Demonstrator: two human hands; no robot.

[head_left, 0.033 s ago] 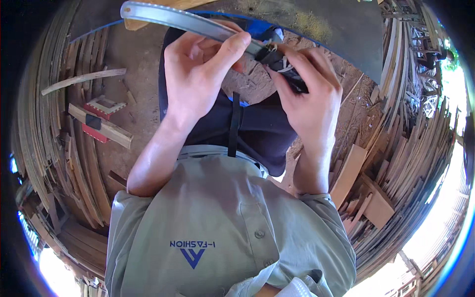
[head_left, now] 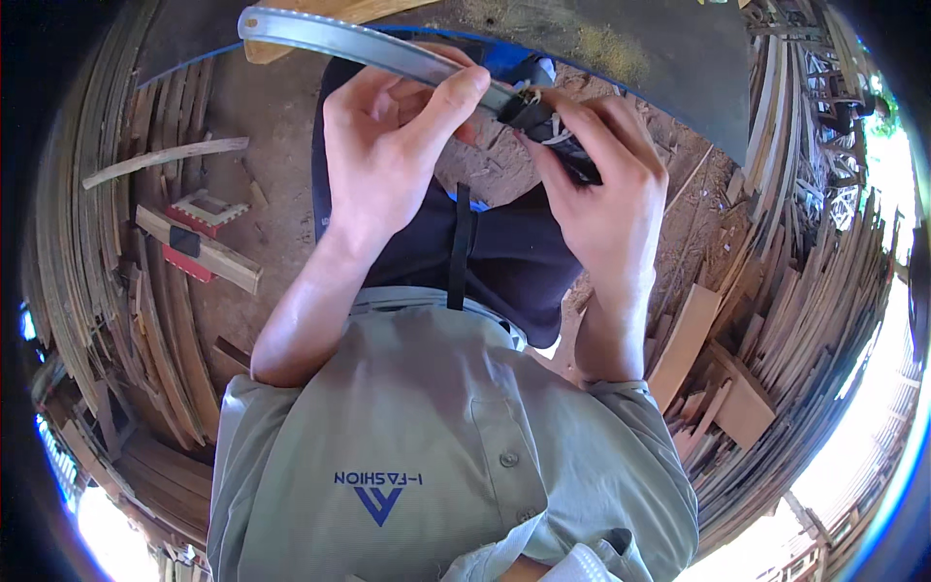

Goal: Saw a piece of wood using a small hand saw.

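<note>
One metal strip (head_left: 359,41), long, silvery, a hole at its outer end; held up between my hands, slanting across the left part of the table's near edge as I look down. Dark, wrapped-looking end (head_left: 535,118) on its right, with pale strands.

Two hands, both mine. Left hand (head_left: 383,145): pinching the strip, thumb on top, fingers partly hidden behind. Right hand (head_left: 611,160): closed about the dark end, thumb and fingers on either side.

One dark table (head_left: 693,107), blue along the near edge; yellowish sawdust (head_left: 611,48) inward from that edge. One pale wooden piece (head_left: 325,21) at the near edge, left part, partly behind the strip.

On the floor (head_left: 242,116), left: one red box (head_left: 191,264), a dark-patched wooden length (head_left: 233,264) across it. Many wooden strips (head_left: 795,320) heaped along my right.
</note>
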